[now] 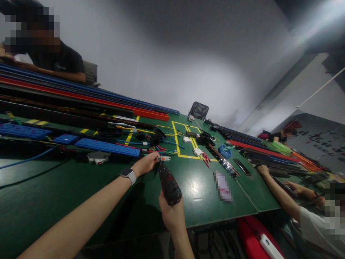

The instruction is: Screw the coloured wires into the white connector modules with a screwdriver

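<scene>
The right hand (172, 215) is wrapped round the handle of a drill (169, 182) above the table (205, 210). At the drill's tip, the left hand (147, 164) pinches a small white part (165, 158). Beyond the drill, a blue socket strip (107, 146) lies left, a blue box (225, 153) right.

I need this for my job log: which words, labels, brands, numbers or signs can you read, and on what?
No text reads clearly.
Wall at right: large dark characters, too blurred.
Drill: red marking, too blurred.
Black shirt: pale chest mark, too small.
</scene>
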`<state>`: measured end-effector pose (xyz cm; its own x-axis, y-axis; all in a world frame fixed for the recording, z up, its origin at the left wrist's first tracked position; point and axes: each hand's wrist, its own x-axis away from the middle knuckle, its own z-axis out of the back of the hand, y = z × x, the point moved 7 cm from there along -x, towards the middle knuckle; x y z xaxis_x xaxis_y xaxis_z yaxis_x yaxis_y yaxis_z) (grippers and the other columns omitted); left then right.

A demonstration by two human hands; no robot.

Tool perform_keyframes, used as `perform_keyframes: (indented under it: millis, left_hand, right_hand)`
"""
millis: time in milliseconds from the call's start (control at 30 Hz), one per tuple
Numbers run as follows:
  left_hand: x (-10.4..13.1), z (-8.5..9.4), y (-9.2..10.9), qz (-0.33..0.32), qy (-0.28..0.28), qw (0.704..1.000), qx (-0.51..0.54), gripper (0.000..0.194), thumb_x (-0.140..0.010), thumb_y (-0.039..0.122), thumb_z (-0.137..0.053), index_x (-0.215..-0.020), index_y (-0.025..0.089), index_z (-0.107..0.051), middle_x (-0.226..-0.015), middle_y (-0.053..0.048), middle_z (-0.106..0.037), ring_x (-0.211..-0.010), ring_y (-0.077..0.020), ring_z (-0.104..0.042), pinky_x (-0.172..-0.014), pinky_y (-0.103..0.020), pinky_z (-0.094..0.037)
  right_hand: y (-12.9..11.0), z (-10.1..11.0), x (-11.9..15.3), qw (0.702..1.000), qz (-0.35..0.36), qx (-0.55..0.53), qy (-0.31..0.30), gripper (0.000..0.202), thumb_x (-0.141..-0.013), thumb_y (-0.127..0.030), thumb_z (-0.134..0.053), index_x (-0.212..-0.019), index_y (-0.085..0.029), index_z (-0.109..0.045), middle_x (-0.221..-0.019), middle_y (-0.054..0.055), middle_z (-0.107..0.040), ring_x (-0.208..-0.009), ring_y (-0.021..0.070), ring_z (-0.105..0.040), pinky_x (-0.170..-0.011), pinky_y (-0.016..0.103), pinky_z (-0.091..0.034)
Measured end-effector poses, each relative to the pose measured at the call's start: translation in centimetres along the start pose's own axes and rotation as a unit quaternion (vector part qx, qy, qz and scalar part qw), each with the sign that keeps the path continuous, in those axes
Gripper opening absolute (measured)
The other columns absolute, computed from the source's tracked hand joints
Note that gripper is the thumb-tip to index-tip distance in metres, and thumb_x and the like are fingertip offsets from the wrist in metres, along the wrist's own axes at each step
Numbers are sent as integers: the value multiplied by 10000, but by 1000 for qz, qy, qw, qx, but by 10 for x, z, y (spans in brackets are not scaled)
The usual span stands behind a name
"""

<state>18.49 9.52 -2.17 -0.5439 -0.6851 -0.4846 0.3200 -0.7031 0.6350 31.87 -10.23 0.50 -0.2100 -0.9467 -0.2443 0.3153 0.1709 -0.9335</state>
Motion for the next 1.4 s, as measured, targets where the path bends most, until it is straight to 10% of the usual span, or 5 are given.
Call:
perform_keyframes:
  millis: [1400]
  left_hand:
    - [0,-1,-3,13,0,1000,15,200,-959,225,-475,-1115,223,-599,-1074,-87,-679,-1000,-228,-658,-954,-379,-519]
  right_hand:
    - [-10,1,2,1000,15,0,0,415,-851,-329,-691,-1248,-208,-668,-879,49,-725,-950,266,-683,-799,347,-584]
